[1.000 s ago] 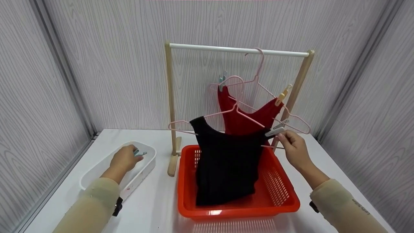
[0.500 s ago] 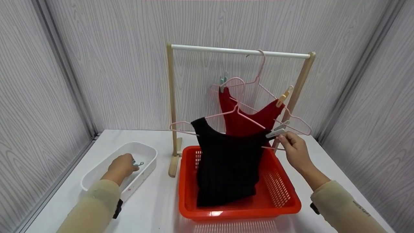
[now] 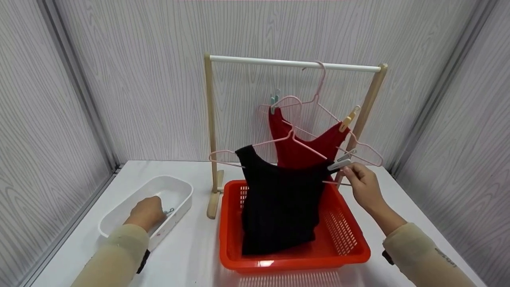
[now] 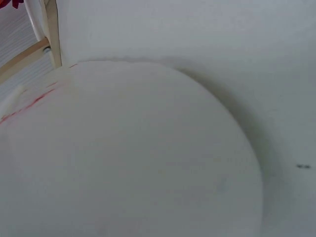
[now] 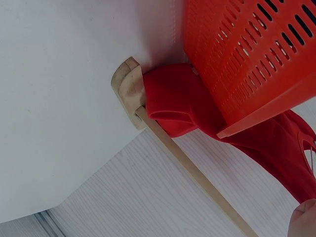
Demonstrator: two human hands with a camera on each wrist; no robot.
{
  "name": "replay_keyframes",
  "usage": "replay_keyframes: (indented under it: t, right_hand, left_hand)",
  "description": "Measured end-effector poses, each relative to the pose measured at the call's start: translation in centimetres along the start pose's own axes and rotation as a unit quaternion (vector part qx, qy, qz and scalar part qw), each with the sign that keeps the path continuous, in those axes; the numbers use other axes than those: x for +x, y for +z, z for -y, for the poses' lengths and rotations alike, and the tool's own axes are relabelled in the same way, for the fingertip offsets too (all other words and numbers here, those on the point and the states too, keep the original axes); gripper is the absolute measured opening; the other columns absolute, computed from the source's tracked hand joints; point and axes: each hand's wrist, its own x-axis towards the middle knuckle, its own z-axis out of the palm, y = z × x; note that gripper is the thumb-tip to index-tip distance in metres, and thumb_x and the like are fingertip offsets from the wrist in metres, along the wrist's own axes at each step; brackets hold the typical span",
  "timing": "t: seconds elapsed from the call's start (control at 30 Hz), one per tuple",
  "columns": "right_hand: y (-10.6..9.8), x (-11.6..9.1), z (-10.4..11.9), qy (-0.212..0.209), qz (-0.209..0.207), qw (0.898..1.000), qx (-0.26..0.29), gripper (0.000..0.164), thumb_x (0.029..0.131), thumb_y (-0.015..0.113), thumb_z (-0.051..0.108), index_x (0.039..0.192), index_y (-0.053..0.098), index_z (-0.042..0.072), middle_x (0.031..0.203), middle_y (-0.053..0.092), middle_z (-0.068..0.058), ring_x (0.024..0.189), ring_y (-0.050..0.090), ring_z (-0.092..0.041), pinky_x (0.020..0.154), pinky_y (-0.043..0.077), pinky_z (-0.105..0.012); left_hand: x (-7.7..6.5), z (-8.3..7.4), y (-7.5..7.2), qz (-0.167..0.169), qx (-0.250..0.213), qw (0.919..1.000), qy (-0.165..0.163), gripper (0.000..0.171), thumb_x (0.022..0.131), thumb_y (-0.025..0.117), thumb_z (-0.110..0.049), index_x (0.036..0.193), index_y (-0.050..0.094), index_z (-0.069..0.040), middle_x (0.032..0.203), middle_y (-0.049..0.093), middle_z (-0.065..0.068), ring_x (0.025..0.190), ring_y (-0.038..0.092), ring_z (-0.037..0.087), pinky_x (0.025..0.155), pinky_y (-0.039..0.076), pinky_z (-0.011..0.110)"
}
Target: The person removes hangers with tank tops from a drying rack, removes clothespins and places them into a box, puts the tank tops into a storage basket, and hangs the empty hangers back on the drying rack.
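Note:
In the head view my left hand is down inside the white tray, its fingers on a light blue clothespin that is mostly hidden. My right hand pinches the right end of a pink hanger; the fingers cover that end. A black sleeveless top hangs from this hanger, with a grey clothespin on its right strap, close to my fingertips. Behind it, a red top hangs on another pink hanger, held by a blue-green clothespin and a yellow clothespin.
A small rack with wooden posts and a white rail stands at the back. The orange-red basket sits before it, under the black top. In the right wrist view the red cloth reaches the table beside the rack's foot.
My left hand has moved down and slightly left in the white tray, the blue clothespin moving with it. My right hand and the black top have stayed nearly still.

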Motion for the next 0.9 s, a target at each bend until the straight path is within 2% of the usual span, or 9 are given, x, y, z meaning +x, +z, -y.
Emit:
replay_keyframes:
  t: [0.2, 0.43, 0.7, 0.9]
  right_hand:
    - [0.0, -0.1, 1.0, 0.002, -0.001, 1.0, -0.003, 0.018, 0.1, 0.052, -0.004, 0.09, 0.065, -0.01, 0.088, 0.067, -0.024, 0.087, 0.064, -0.008, 0.08, 0.047, -0.012]
    - [-0.1, -0.1, 1.1, 0.0, -0.001, 1.0, -0.004, 0.018, 0.101, 0.051, -0.004, 0.092, 0.063, -0.013, 0.089, 0.066, -0.025, 0.084, 0.06, -0.004, 0.077, 0.045, -0.013]
    - [-0.2, -0.1, 1.0, 0.003, -0.005, 1.0, -0.006, 0.018, 0.101, 0.052, -0.004, 0.092, 0.064, -0.013, 0.09, 0.066, -0.026, 0.086, 0.061, -0.003, 0.078, 0.045, -0.012]
    - [-0.3, -0.2, 1.0, 0.004, -0.006, 1.0, -0.009, 0.017, 0.101, 0.052, -0.004, 0.092, 0.063, -0.013, 0.091, 0.067, -0.025, 0.089, 0.064, -0.009, 0.081, 0.046, -0.011]
  left_hand:
    - [0.3, 0.3, 0.2, 0.003, 0.015, 0.9999, -0.002, 0.027, 0.08, 0.071, -0.007, 0.097, 0.064, 0.013, 0.088, 0.066, 0.026, 0.078, 0.062, 0.035, 0.075, 0.053, 0.057]
    - [0.2, 0.3, -0.1, 0.036, 0.018, 0.9991, -0.013, 0.026, 0.085, 0.068, -0.005, 0.101, 0.064, 0.015, 0.096, 0.066, 0.03, 0.083, 0.063, 0.037, 0.078, 0.053, 0.058]
    - [0.2, 0.2, -0.1, 0.033, 0.02, 0.9992, -0.01, 0.029, 0.084, 0.069, -0.007, 0.101, 0.062, 0.015, 0.098, 0.065, 0.032, 0.084, 0.062, 0.038, 0.079, 0.053, 0.058]
    - [0.0, 0.0, -0.1, 0.03, 0.003, 0.9995, -0.009, 0.035, 0.085, 0.071, -0.014, 0.102, 0.063, 0.015, 0.095, 0.066, 0.028, 0.083, 0.062, 0.036, 0.082, 0.053, 0.057]
